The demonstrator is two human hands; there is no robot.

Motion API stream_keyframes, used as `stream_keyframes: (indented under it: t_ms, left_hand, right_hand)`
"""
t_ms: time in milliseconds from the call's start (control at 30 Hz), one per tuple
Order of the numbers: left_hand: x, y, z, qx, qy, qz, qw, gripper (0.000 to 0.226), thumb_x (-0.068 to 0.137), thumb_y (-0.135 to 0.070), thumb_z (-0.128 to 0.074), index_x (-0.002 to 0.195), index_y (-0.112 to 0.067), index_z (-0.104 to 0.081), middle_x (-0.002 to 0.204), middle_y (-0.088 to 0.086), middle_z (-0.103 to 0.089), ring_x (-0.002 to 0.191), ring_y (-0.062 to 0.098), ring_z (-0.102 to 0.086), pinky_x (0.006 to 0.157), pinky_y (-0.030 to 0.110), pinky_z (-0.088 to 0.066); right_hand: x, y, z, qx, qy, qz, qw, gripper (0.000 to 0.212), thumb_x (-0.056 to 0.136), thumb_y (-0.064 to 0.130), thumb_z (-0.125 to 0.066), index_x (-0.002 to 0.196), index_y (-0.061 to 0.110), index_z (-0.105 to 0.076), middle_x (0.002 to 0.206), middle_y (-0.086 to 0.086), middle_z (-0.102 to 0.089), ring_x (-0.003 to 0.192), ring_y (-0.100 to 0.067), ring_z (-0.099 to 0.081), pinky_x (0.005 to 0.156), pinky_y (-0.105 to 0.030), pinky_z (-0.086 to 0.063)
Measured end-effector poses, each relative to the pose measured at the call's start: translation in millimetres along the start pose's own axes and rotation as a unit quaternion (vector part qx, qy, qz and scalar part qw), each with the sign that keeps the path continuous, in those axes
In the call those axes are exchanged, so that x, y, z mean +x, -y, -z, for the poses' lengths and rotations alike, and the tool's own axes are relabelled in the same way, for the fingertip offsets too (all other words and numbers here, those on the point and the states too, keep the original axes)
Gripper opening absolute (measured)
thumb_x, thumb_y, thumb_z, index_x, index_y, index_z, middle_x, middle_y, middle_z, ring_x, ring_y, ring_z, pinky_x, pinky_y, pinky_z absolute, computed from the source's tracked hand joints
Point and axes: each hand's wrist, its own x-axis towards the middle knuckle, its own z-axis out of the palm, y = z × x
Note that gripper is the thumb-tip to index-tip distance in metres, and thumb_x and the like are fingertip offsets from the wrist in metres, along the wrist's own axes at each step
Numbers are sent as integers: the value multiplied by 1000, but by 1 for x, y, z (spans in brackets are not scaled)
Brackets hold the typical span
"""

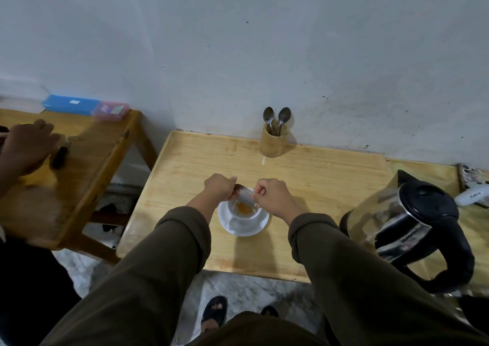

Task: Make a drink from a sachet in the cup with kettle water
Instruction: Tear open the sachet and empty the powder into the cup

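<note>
So the white cup (243, 220) sits on the wooden desk (304, 176), and it's the easiest thing to place everything else by. Both hands are right above its far rim: the left hand (219, 190) and right hand (270, 196) each have their fingers pinched shut on one end of a small sachet (244, 193), which is stretched between them and tilted over the cup. There's some orange powder (244, 208) sitting inside the cup already. The kettle (412, 229), glass with a black lid and handle, stands off to the right of the cup on the same desk, well apart from it. Behind the cup, against the wall, there's a wooden holder (274, 143) with two spoons (276, 119) poking out. Way off left of the cup, another person's hand (27, 144) rests on a second table (100, 155).
</note>
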Motion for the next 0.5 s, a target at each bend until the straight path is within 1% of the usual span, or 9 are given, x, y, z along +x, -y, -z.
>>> stream_keyframes:
  t_ms: [67, 167, 233, 267, 333, 400, 433, 500]
  left_hand:
    - [-2, 0, 2, -19, 7, 5, 1000, 51, 96, -41, -43, 56, -10, -48, 19, -7, -44, 31, 10, -52, 40, 14, -41]
    - [-2, 1, 3, -38, 10, 13, 999, 48, 94, -41, -46, 57, -10, -50, 20, -6, -46, 35, 10, -53, 42, 11, -41]
    - [-4, 2, 4, -53, 11, 16, 998, 47, 94, -39, -48, 58, -9, -51, 21, -6, -48, 30, 7, -52, 33, 7, -37]
    - [-3, 3, 3, -62, 12, 17, 998, 45, 94, -37, -49, 59, -9, -52, 24, -5, -50, 31, 8, -53, 29, 6, -35]
    - [-5, 4, 2, -94, 19, 15, 995, 42, 94, -33, -52, 61, -7, -54, 36, -2, -57, 34, 9, -55, 29, 6, -37]
    - [-8, 3, 0, -110, 26, 12, 994, 40, 94, -31, -53, 63, -6, -55, 49, 2, -60, 25, 5, -51, 30, 6, -39]
    - [-9, 3, 0, -113, 30, 10, 993, 40, 94, -31, -54, 63, -5, -55, 52, 3, -61, 22, 3, -50, 30, 6, -39]
    - [-10, 2, -1, -128, 35, 12, 991, 38, 94, -29, -54, 64, -5, -56, 48, 2, -61, 20, 3, -49, 30, 7, -39]
  right_hand:
    - [1, 1, 0, -4, -2, 1, 1000, 35, 79, 1, -59, 54, 24, -49, 58, 2, -55, 80, -32, -69, 73, -34, -54]
    - [1, 3, -1, -10, -2, 2, 1000, 36, 79, 1, -58, 53, 24, -48, 56, 3, -54, 80, -32, -69, 72, -33, -53]
    - [0, 4, -1, -13, -1, 2, 1000, 36, 78, 0, -58, 53, 23, -48, 56, 3, -53, 79, -32, -68, 72, -33, -53]
    - [0, 4, -2, -14, -1, 0, 1000, 36, 79, 0, -59, 53, 23, -49, 56, 2, -54, 79, -32, -68, 71, -33, -53]
    - [0, 5, -3, -13, 1, -4, 1000, 34, 79, 2, -60, 53, 21, -49, 56, 3, -53, 78, -31, -68, 70, -31, -51]
    - [1, 7, -4, -13, 2, -5, 1000, 30, 78, 1, -59, 55, 18, -52, 55, 4, -54, 77, -30, -67, 69, -30, -50]
    - [1, 8, -5, -11, 2, -5, 1000, 28, 77, 0, -57, 55, 17, -53, 55, 4, -54, 74, -28, -65, 68, -29, -49]
    - [0, 9, -7, -6, 3, -9, 1000, 30, 77, -1, -55, 54, 18, -52, 56, 3, -55, 70, -23, -61, 65, -26, -47]
